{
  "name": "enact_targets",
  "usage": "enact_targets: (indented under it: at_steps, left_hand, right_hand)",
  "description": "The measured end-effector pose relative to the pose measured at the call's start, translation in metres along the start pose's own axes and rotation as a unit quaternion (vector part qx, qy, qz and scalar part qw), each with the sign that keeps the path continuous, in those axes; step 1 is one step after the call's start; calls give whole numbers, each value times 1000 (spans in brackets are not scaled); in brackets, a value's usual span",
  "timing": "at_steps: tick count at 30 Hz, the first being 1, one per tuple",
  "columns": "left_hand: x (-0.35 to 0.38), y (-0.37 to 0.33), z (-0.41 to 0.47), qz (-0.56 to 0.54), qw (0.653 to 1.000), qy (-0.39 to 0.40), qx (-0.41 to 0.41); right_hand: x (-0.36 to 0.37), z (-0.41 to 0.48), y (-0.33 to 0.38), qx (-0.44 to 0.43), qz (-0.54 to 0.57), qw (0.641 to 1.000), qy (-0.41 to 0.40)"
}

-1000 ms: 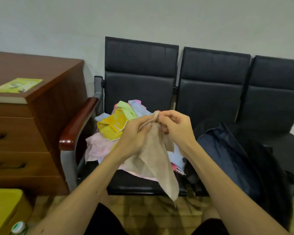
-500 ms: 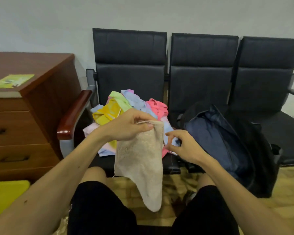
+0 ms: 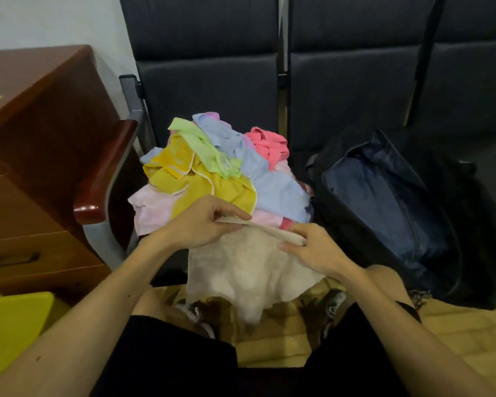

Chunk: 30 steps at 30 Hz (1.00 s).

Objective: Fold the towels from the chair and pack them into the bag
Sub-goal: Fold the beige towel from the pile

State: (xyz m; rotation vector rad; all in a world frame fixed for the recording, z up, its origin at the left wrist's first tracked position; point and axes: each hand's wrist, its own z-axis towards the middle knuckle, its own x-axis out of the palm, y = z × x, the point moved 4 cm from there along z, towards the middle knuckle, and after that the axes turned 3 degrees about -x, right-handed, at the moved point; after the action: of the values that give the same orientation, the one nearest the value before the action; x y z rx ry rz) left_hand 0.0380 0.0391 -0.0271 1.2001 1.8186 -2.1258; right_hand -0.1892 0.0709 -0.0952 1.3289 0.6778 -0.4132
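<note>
Grip: left hand (image 3: 204,224) and right hand (image 3: 312,250) apart, each pinching the top hem of the beige terry towel (image 3: 241,273); cloth spread between them, lower part hanging over the knees. Heap of crumpled yellow, green, blue and pink towels (image 3: 212,173) on the black padded chair (image 3: 212,81), at 12 o'clock from the hands. Open black bag with navy lining (image 3: 384,202) at 3 o'clock of the heap, just beside it

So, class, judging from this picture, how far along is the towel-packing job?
Done: nothing visibly packed; the open bag shows only blue lining. In hand: left hand and right hand pinch the top edge of the beige towel. Left: the colourful towel pile on the chair, unfolded.
</note>
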Motion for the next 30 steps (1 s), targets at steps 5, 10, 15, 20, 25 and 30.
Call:
enact_targets:
  at_steps: [5, 10, 15, 20, 25, 30]
  left_hand:
    - [11, 78, -1, -46, 989, -86, -113]
    - [25, 122, -16, -213, 940, -190, -187]
    - [18, 122, -9, -339, 886, -252, -193]
    - [20, 113, 1, -323, 892, -261, -179]
    - [8, 74, 26, -283, 908, -276, -137]
    - [42, 50, 37, -270, 916, -280, -99]
  right_hand:
    - [-4, 2, -40, 73, -22, 997, -24]
    - [8, -6, -66, 107, 52, 993, -7]
    - [1, 0, -49, 115, 149, 982, -27]
    - [-9, 18, -9, 147, 200, 968, -25]
    - [-13, 57, 17, 151, 253, 951, -91]
    - [15, 52, 0, 202, 349, 905, -137]
